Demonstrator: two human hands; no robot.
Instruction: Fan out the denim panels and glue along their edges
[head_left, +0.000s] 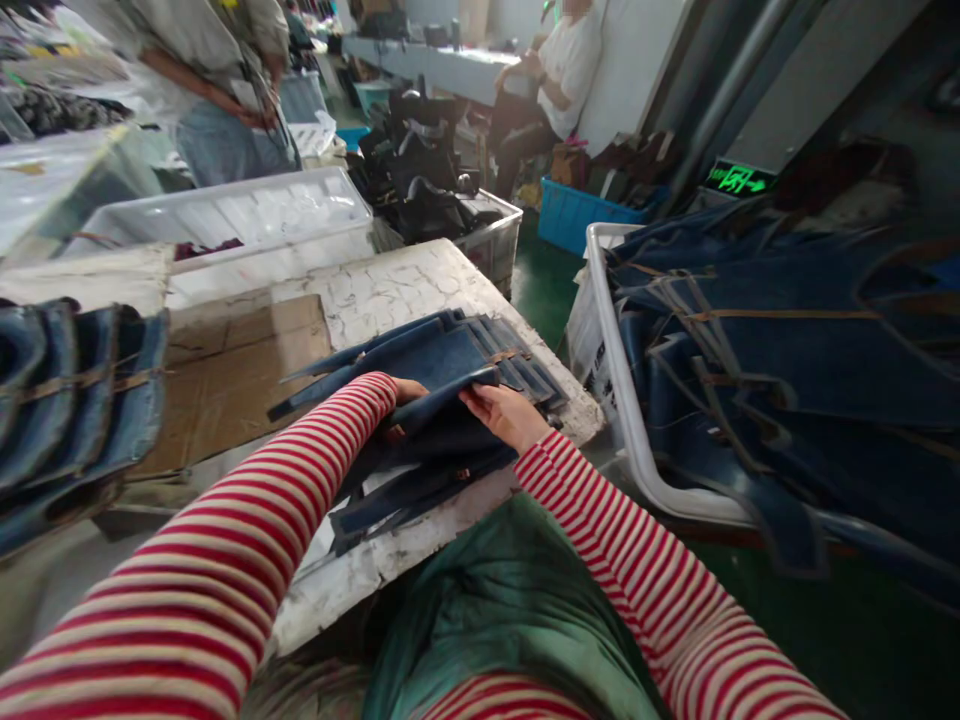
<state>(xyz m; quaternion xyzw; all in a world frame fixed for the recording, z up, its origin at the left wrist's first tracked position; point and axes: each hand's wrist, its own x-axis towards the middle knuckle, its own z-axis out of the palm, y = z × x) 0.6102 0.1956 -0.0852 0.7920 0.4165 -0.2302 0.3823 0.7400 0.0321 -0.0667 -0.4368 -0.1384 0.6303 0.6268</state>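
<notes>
A dark blue denim-like piece (442,398) is lifted and folded up at its near edge, between my two hands. My right hand (514,415) pinches its right corner, thumb and fingers closed on the edge. On the left side my left hand (409,392) grips the same piece, with most of its fingers hidden behind the fold. Beneath and behind lies a fanned stack of similar dark blue pieces (517,365), crossed by a thin tan strip. More dark blue material (420,495) rests near the table's front edge.
The worn white table (405,270) carries a flat cardboard sheet (240,370) and more blue pieces (82,390) at left. A white bin (637,420) heaped with blue pieces stands close on the right. Crates and two people are beyond the table.
</notes>
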